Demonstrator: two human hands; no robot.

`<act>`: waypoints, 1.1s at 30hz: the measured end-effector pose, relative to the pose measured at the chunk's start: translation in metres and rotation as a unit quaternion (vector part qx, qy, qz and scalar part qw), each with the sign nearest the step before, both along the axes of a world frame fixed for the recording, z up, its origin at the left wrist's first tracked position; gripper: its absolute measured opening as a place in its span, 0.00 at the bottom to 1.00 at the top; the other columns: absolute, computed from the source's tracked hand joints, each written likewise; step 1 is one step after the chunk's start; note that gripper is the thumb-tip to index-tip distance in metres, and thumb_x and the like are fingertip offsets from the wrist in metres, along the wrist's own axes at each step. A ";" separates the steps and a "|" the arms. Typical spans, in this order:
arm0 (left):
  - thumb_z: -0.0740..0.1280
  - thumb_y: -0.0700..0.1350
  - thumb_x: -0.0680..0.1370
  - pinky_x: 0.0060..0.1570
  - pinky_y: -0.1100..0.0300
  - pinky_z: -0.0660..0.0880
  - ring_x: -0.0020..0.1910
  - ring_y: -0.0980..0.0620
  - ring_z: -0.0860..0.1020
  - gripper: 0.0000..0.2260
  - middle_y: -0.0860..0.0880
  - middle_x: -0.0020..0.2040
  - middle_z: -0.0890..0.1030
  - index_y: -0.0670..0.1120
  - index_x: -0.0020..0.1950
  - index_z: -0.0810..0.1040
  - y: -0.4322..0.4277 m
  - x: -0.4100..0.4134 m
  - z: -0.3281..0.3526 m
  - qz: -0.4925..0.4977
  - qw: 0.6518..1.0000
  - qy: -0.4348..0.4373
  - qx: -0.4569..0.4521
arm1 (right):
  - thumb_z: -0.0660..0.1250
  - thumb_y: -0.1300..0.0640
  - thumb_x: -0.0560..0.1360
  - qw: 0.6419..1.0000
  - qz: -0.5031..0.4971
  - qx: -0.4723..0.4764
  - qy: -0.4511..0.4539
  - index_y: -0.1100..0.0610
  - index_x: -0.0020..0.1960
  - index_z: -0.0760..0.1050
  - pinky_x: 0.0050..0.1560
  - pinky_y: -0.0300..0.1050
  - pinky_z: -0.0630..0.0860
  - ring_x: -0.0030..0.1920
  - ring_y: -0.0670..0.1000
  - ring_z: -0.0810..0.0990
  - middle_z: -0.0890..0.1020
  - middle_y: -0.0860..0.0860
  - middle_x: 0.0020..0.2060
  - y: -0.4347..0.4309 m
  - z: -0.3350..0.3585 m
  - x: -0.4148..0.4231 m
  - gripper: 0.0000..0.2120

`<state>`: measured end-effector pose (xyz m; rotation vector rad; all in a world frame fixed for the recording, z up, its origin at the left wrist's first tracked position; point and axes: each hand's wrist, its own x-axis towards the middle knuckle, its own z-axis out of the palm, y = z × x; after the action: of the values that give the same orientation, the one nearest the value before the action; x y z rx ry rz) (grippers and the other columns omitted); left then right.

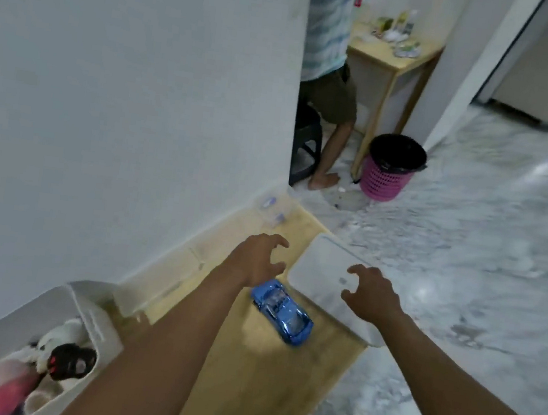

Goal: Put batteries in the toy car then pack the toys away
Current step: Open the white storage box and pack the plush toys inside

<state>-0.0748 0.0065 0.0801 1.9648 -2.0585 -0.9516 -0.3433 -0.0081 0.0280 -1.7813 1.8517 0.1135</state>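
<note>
Blue glossy toy car point(282, 311) rests on wooden table point(262, 378) beside white lid point(324, 265).

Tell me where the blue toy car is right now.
In the head view, the blue toy car lies on the wooden tabletop near centre, just below the left hand and left of the white lid.
</note>
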 end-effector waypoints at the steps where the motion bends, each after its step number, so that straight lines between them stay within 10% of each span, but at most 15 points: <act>1: 0.69 0.52 0.81 0.71 0.52 0.68 0.74 0.44 0.71 0.23 0.45 0.74 0.74 0.53 0.76 0.71 -0.013 -0.016 -0.010 -0.018 1.000 -0.003 0.017 | 0.68 0.43 0.76 1.000 -0.014 0.020 0.009 0.44 0.73 0.67 0.65 0.60 0.73 0.69 0.61 0.70 0.66 0.52 0.73 -0.001 -0.007 -0.012 0.27; 7: 0.71 0.56 0.80 0.78 0.46 0.62 0.82 0.42 0.59 0.34 0.46 0.84 0.56 0.58 0.82 0.59 -0.065 -0.073 -0.072 -0.087 0.991 -0.047 0.092 | 0.69 0.40 0.74 0.996 -0.056 0.063 0.022 0.39 0.78 0.57 0.72 0.67 0.63 0.79 0.66 0.50 0.47 0.48 0.81 0.001 -0.048 -0.049 0.37; 11: 0.72 0.60 0.77 0.77 0.41 0.62 0.82 0.37 0.56 0.38 0.50 0.86 0.47 0.61 0.83 0.57 -0.080 -0.087 -0.104 -0.097 0.985 -0.084 0.120 | 0.70 0.40 0.71 0.996 -0.067 0.053 -0.020 0.39 0.78 0.56 0.70 0.64 0.66 0.78 0.67 0.55 0.47 0.50 0.81 0.004 -0.076 -0.055 0.40; 23: 0.71 0.60 0.77 0.75 0.38 0.63 0.80 0.35 0.55 0.34 0.54 0.85 0.52 0.62 0.81 0.63 -0.068 -0.093 -0.095 -0.059 0.992 -0.088 0.073 | 0.70 0.38 0.72 0.989 -0.144 -0.001 -0.022 0.39 0.77 0.59 0.69 0.63 0.68 0.76 0.68 0.54 0.51 0.46 0.80 0.003 -0.045 -0.024 0.37; 33: 0.69 0.62 0.77 0.67 0.44 0.66 0.72 0.37 0.63 0.32 0.56 0.82 0.57 0.61 0.79 0.65 0.032 0.038 0.039 0.186 0.974 -0.126 -0.014 | 0.68 0.34 0.70 0.989 0.051 -0.118 -0.079 0.37 0.74 0.63 0.70 0.65 0.64 0.74 0.66 0.59 0.57 0.43 0.78 0.014 0.066 0.121 0.35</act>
<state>-0.0368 0.0380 0.1187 2.4447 -1.6994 -0.6191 -0.2221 0.0055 0.0937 -1.9826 1.7188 -0.2099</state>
